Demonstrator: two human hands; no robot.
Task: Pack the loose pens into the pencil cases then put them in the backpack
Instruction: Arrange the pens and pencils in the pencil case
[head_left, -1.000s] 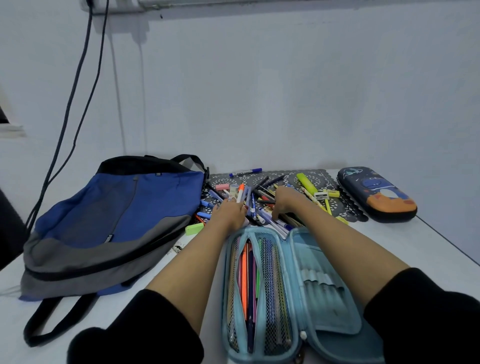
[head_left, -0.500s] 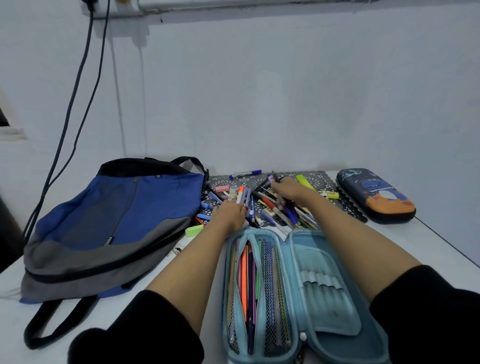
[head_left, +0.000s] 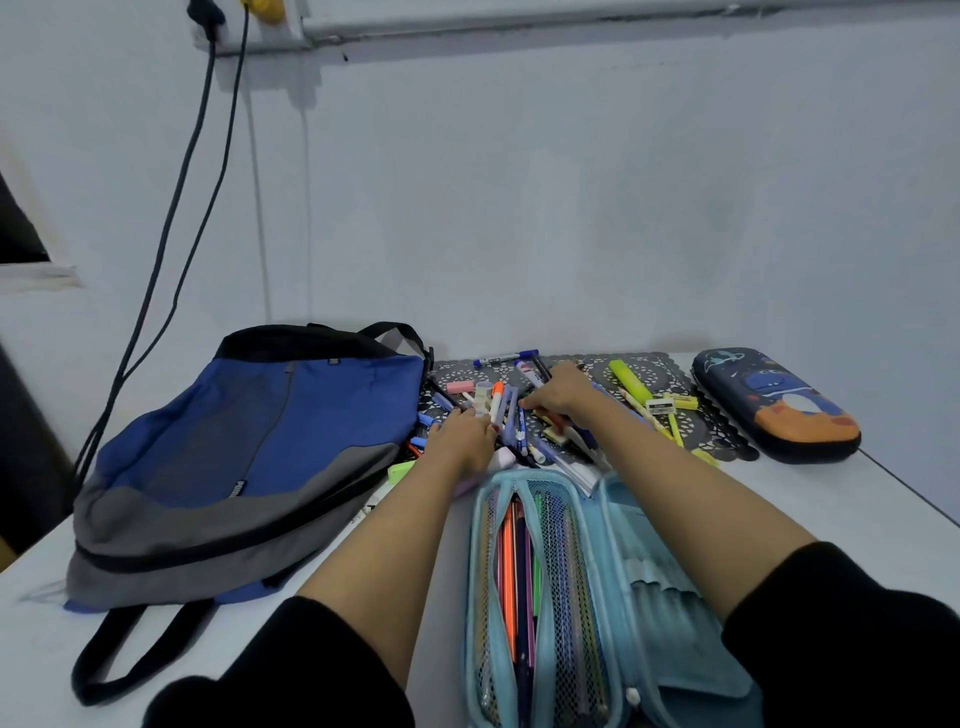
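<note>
Several loose pens (head_left: 506, 410) and markers lie in a heap on a dark patterned mat (head_left: 654, 364) at the back of the table. My left hand (head_left: 460, 441) rests on the heap's left side with its fingers lying fairly flat. My right hand (head_left: 558, 387) lies over the middle of the heap, fingers curled round a few pens whose ends stick out past it. A light blue pencil case (head_left: 639, 613) lies open in front of me, with pens in its mesh pocket. A closed dark blue pencil case (head_left: 774, 405) sits at the right. The blue and grey backpack (head_left: 249, 457) lies flat at the left.
A yellow highlighter (head_left: 628, 376), erasers and small items lie on the mat's right part. A green eraser (head_left: 401, 470) sits by the backpack. Two cables (head_left: 171, 234) hang down the wall at the left. The table's right edge runs behind the dark blue case.
My right hand has come down and leftwards onto the pens after lifting a few. My left hand has stayed on the heap's left side.
</note>
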